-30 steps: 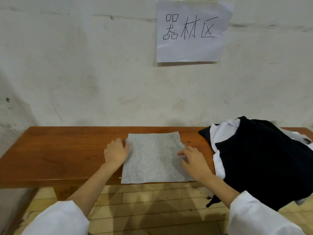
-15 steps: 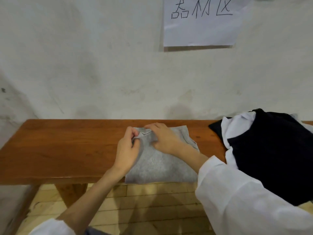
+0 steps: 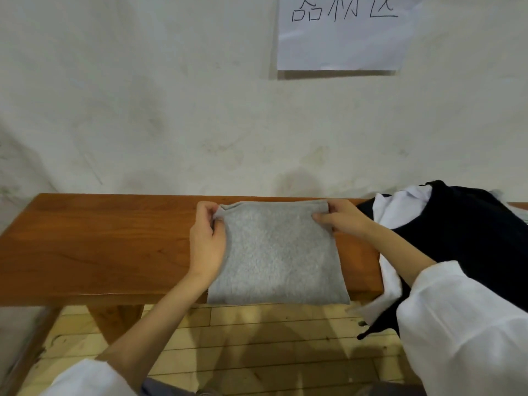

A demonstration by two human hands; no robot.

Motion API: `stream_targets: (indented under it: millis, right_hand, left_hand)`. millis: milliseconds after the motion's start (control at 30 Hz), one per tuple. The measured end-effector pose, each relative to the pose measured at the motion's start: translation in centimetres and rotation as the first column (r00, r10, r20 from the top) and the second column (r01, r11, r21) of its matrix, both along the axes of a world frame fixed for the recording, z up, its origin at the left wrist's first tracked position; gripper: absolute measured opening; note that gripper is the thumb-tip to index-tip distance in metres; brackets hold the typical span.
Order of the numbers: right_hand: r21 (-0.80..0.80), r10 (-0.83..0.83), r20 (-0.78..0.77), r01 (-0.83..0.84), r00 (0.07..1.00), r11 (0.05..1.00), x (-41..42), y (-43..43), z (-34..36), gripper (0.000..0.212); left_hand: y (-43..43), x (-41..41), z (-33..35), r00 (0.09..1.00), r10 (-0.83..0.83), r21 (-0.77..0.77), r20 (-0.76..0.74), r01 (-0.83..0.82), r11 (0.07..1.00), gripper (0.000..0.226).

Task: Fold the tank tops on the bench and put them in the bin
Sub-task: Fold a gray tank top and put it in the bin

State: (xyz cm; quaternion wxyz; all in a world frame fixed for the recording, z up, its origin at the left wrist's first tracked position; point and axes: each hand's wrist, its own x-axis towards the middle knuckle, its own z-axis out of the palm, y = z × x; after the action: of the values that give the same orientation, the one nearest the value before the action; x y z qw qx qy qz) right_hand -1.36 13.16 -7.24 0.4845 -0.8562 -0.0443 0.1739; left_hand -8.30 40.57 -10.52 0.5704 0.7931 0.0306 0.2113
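Clothes pile lies on bench beside right hand pinching gray top.

Bare storage or equipment corner, by the look: handwritten paper sign on scuffed plaster wall, wooden bench, plank floor.

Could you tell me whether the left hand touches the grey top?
Touching: the head view shows the left hand pinching a far corner of the grey top.

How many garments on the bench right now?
3: the gray tank top, held at its far corners by the left hand and right hand; a black garment and a white garment heaped on the bench to its right. That heap may hide more.
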Motion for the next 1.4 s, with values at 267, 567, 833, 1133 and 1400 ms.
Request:
stream_targets:
  millis: [267,567,833,1133,1400]
  right_hand:
    - [-0.295,-0.177,0.27,0.256,0.947,0.921,1.6,2.9,-4.0,0.025]
    - [-0.402,-0.111,0.326,0.243,0.939,0.882,2.0,3.4,-5.1,0.038]
    - [-0.591,0.104,0.412,0.178,0.905,0.787,-5.9,7.0,-4.5,0.057]
    - [-0.745,0.229,0.222,0.013,0.948,0.667,-9.8,6.2,-7.4,0.106]
    - [-0.281,-0.059,0.273,0.138,0.96,0.95,-8.3,2.4,-3.2,0.06]
  left_hand:
    - [0.4,4.2,-2.3,0.957,0.06,0.139,-0.283,-0.021,0.99,0.04]
    - [0.8,5.0,-2.4,0.944,0.099,0.125,-0.314,-0.063,0.99,0.037]
    - [-4.0,-1.7,-1.6,0.954,-0.079,0.705,-0.289,0.268,0.656,0.05]
    - [-5.5,-3.7,-4.4,0.869,0.02,0.803,-0.494,0.448,0.394,0.092]
    - [-1.5,-4.5,-2.1,0.864,0.323,0.71,-0.387,0.056,0.702,0.051]
